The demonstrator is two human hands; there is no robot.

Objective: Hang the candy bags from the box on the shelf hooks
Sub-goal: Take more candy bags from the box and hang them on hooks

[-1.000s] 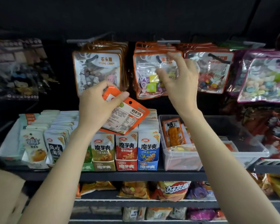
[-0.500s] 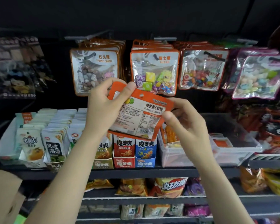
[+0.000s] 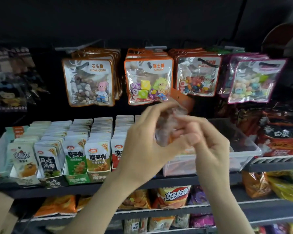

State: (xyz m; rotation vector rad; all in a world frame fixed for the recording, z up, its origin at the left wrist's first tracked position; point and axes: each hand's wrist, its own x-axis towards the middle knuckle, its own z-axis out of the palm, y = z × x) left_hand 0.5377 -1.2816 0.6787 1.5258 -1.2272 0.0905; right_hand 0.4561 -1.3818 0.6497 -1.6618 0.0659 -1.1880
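Your left hand (image 3: 143,146) and right hand (image 3: 208,142) are together pinching one blurred candy bag (image 3: 174,114), its orange top tilting up-right below four hanging bag stacks.

candy bag (image 3: 174,115) between both hands, below hanging bags (image 3: 149,80).

Dark open gap under hanging bags (image 3: 148,81), packet rows (image 3: 85,141) and clear bin (image 3: 243,146) below
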